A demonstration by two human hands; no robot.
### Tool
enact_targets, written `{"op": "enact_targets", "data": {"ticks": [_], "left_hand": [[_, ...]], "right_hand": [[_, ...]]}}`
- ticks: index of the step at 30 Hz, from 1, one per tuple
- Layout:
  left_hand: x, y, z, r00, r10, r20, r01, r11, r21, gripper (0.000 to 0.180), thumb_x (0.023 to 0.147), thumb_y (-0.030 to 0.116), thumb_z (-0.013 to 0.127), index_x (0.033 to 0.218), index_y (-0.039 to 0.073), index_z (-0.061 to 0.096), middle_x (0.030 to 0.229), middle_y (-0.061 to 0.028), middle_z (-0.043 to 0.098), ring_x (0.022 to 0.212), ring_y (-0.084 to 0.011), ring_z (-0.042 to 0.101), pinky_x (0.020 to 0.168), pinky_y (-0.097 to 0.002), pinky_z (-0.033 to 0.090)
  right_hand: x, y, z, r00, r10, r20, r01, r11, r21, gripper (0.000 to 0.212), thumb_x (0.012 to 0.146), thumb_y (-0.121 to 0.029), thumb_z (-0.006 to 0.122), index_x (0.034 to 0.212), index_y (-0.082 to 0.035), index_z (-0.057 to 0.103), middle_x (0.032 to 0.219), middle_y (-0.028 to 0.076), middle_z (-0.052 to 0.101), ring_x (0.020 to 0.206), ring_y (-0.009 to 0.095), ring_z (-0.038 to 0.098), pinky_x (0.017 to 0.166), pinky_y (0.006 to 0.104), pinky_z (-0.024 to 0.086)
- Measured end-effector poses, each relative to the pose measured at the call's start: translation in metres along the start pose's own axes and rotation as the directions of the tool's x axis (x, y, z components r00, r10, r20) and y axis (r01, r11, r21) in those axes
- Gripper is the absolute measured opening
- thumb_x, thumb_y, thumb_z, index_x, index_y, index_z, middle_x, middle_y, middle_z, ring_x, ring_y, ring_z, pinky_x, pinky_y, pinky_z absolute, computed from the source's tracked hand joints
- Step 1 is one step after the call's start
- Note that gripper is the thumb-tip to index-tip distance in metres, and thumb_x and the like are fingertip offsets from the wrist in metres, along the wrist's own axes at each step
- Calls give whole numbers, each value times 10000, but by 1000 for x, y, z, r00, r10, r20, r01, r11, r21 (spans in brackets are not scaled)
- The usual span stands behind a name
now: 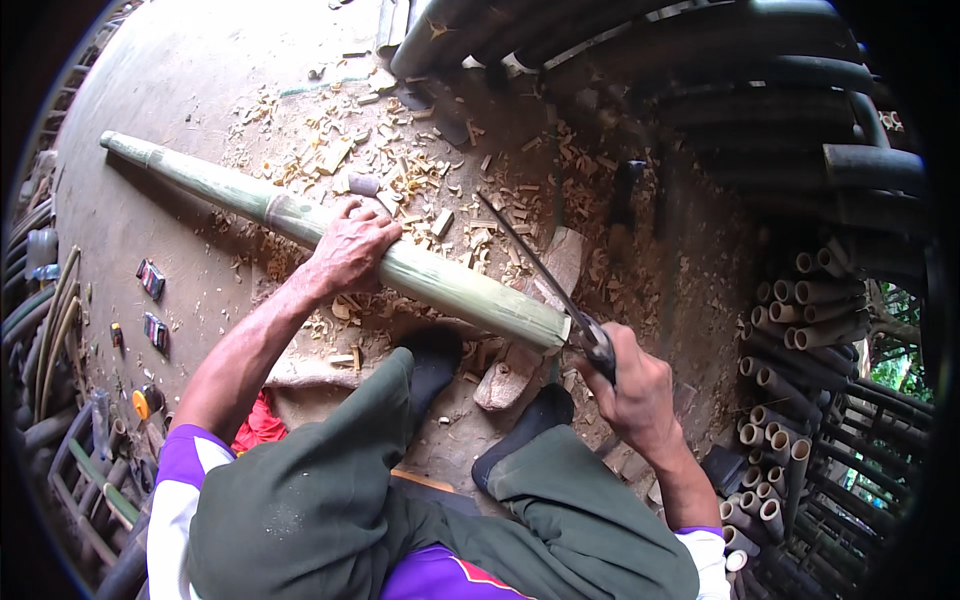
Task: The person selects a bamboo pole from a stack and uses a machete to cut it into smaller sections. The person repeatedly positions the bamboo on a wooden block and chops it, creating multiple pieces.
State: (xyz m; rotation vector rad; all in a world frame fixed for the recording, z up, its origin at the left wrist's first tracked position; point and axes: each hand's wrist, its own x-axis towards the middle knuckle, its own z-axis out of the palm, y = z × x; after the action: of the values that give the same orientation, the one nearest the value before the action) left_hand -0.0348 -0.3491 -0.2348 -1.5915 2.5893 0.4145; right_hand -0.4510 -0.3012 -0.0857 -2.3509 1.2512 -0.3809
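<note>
Bamboo workshop, chip-strewn dirt floor [180, 120], stacked cut culms [790, 330] (open-air)

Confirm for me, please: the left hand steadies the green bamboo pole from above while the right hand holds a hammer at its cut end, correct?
Not quite. In the head view the right hand holds a long-bladed knife, not a hammer, at the cut end of the green bamboo pole. The left hand does steady the pole from above.

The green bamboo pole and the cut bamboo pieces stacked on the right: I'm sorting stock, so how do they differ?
The green bamboo pole is one long, pale green piece; the cut bamboo pieces are many, short and brownish. The pole lies across a wooden block, held by the left hand; the pieces are stacked untouched, hollow ends showing. Both are round bamboo.
</note>
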Motion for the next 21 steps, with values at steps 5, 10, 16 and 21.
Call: {"op": "enact_targets", "data": {"ticks": [5, 10, 16, 21], "left_hand": [[4, 2, 2, 1000, 21, -5, -21, 1000, 0, 649, 547, 246, 907, 1130, 128, 648, 1101, -67, 684, 1169, -278, 649, 1177, -539, 360], [-2, -1, 5, 999, 19, -31, -19, 1000, -3, 619, 561, 248, 898, 1117, 125, 654, 1100, -69, 686, 1162, -282, 649, 1181, -529, 361], [2, 5, 1, 996, 41, -77, -40, 999, 16, 623, 553, 232, 884, 1121, 120, 653, 1086, -70, 682, 1138, -275, 647, 1195, -520, 349], [-9, 5, 8, 990, 26, -140, -19, 998, 52, 643, 603, 251, 890, 1179, 112, 639, 1134, -83, 679, 1182, -279, 644, 1205, -519, 358]], "right_hand": [[-25, 59, 53, 946, 240, 219, -163, 933, -319, 353, 977, -234, 755, 1077, -32, 485, 794, 239, 703, 677, 442, 723, 567, 505, 567], [-3, 10, 10, 976, 115, 186, -91, 987, -129, 346, 986, -235, 750, 1080, -24, 491, 816, 241, 710, 680, 457, 709, 574, 510, 567], [-31, 55, 49, 930, 268, 253, -203, 945, -257, 356, 985, -244, 759, 1083, -26, 496, 846, 249, 716, 692, 421, 732, 586, 475, 576], [-12, 43, 23, 919, 260, 298, -187, 949, -252, 341, 950, -174, 775, 1111, -12, 522, 816, 237, 712, 719, 446, 715, 620, 475, 574]]}}
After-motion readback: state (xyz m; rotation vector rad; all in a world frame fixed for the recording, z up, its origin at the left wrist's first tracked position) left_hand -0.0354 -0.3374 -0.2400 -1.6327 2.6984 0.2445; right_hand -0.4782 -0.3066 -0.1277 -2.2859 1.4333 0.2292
